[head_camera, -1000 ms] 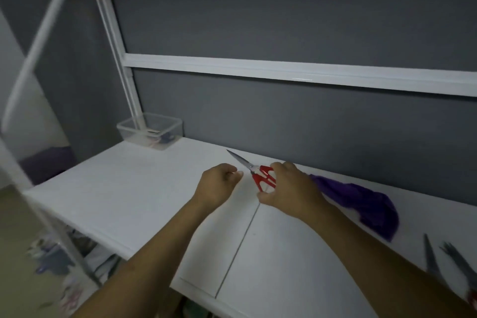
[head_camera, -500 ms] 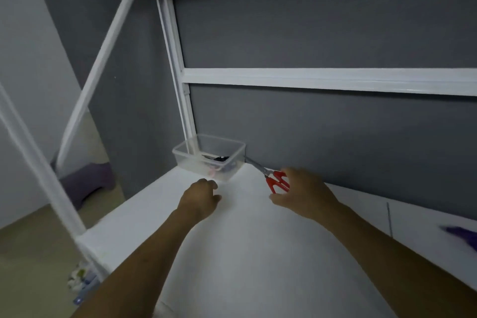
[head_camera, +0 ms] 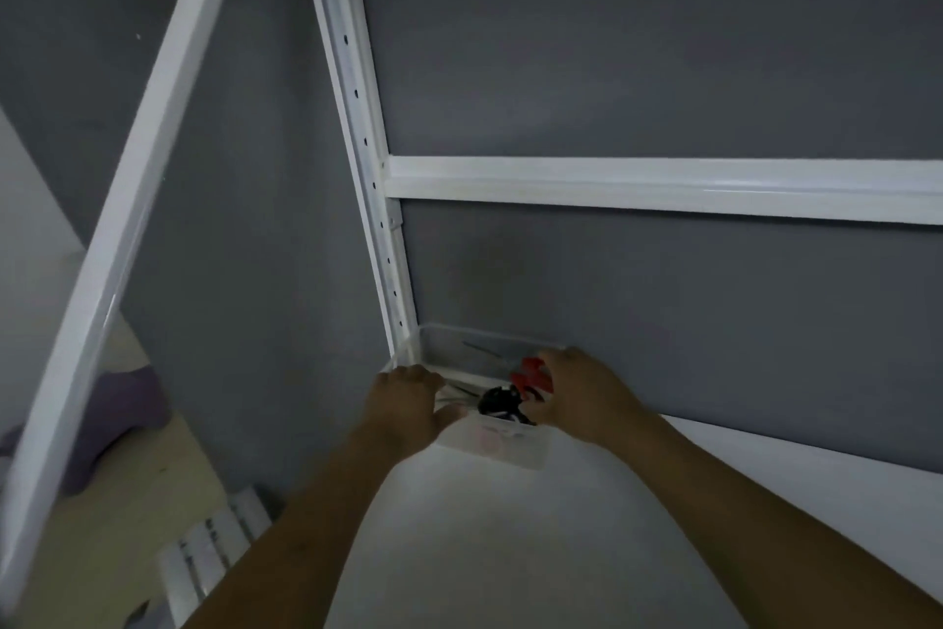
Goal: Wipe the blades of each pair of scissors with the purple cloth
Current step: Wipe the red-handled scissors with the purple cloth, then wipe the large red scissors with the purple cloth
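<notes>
My right hand (head_camera: 587, 391) grips the red handles of a pair of scissors (head_camera: 530, 373) over a clear plastic box (head_camera: 490, 445) at the table's far left corner; their blades point left above the box. My left hand (head_camera: 408, 404) rests on the box's near left rim, fingers curled over the edge. Inside the box lies a pair of black-handled scissors (head_camera: 500, 401) with other thin blades beside it. The purple cloth is out of view.
The white table (head_camera: 510, 552) ends just left of the box. A white shelf post (head_camera: 367, 179) rises behind the box and a horizontal white rail (head_camera: 663, 189) crosses the grey wall. A slanted white bar (head_camera: 117, 220) stands at left over the floor.
The view swung left, away from the cloth. My right hand carried the red scissors from the table's middle to above the box, and my left hand moved onto the box's rim.
</notes>
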